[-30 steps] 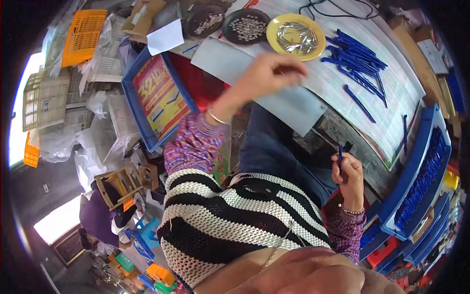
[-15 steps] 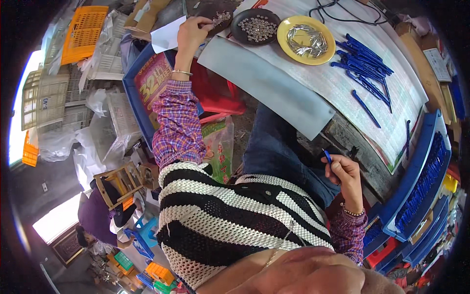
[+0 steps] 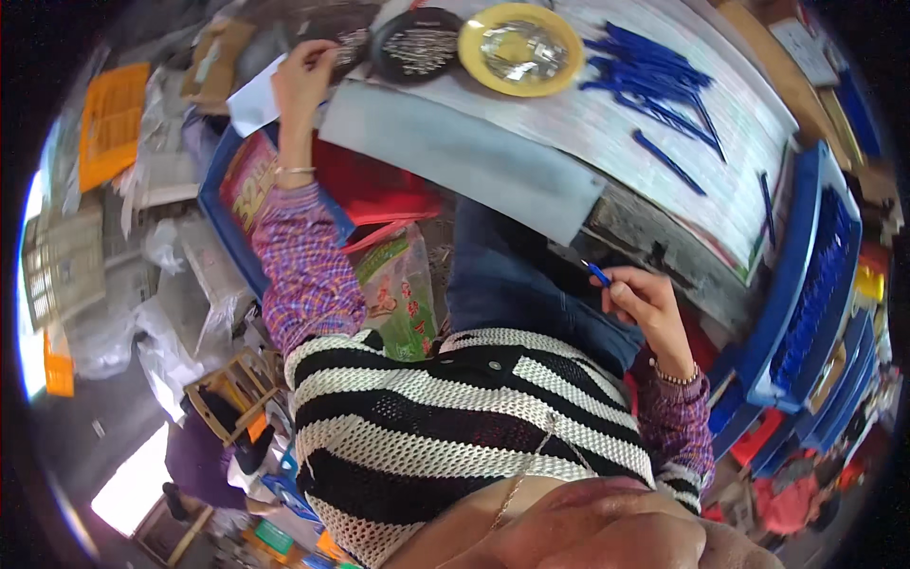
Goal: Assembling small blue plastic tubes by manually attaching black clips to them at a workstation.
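My left hand (image 3: 303, 78) is at the far left of the table with its fingertips pinched together. Whatever they hold, if anything, is too small and blurred to tell. Just beside them lies a dark dish (image 3: 353, 47) of small shiny metal bits. My right hand (image 3: 643, 305) is closed on a slim blue pen-like piece (image 3: 598, 274) with a bright tip, held over my lap near the table's front edge. On the table are a black dish (image 3: 379, 66) of small silvery pieces, a yellow plate (image 3: 468, 66) of shiny metal strips and a pile of slim blue pen-like sticks (image 3: 654, 76).
A grey sheet (image 3: 455, 156) covers part of the table's near edge. Blue bins (image 3: 792, 284) with many blue pieces stand at the right. A blue crate (image 3: 220, 194) and a red stool (image 3: 374, 190) sit left of my legs. Another person (image 3: 204, 465) is in the left background.
The view has shifted, so the table things appear farther left and higher. My left fingers have drawn together, back from the metal bits. My right hand keeps its hold on the blue piece.
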The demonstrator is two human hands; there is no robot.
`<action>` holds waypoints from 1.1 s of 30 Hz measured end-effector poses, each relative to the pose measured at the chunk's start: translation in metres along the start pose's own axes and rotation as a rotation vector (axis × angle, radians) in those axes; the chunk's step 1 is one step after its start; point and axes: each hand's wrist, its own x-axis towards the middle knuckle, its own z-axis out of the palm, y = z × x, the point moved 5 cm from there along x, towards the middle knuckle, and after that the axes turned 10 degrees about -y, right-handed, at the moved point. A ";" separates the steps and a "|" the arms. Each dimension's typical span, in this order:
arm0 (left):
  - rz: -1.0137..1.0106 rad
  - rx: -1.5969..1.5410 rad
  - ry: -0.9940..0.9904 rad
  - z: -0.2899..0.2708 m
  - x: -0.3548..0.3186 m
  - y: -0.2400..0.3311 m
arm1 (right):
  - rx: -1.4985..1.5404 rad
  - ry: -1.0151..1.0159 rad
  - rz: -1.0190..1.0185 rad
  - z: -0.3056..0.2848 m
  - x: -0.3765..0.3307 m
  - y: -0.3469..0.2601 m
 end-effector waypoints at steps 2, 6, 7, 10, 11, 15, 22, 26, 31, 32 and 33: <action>-0.025 -0.218 -0.072 -0.002 -0.003 0.008 | -0.024 0.006 0.003 -0.002 0.001 -0.001; -0.077 -0.683 -0.312 0.005 -0.033 0.074 | -0.299 0.115 -0.223 -0.009 0.005 -0.010; -0.020 -0.751 -0.413 0.029 -0.037 0.097 | -0.420 0.172 -0.352 -0.012 0.002 -0.018; 0.098 -0.755 -0.661 0.058 -0.070 0.160 | -0.548 0.211 -0.461 -0.010 -0.006 -0.028; 0.138 -0.763 -0.749 0.069 -0.083 0.179 | -0.564 0.224 -0.440 -0.010 -0.007 -0.027; 0.160 -0.852 -1.055 0.101 -0.132 0.241 | -0.617 0.237 -0.460 -0.006 -0.014 -0.032; 0.475 -0.749 -1.268 0.125 -0.166 0.280 | -0.701 0.281 -0.490 -0.011 -0.023 -0.027; 0.450 -0.734 -1.285 0.127 -0.168 0.280 | -0.710 0.281 -0.524 -0.013 -0.025 -0.026; 0.449 -0.718 -1.315 0.127 -0.170 0.281 | -0.695 0.290 -0.540 -0.015 -0.025 -0.025; 0.449 -0.708 -1.326 0.127 -0.170 0.281 | -0.695 0.291 -0.541 -0.016 -0.025 -0.025; 0.451 -0.707 -1.328 0.127 -0.171 0.281 | -0.694 0.294 -0.541 -0.016 -0.026 -0.025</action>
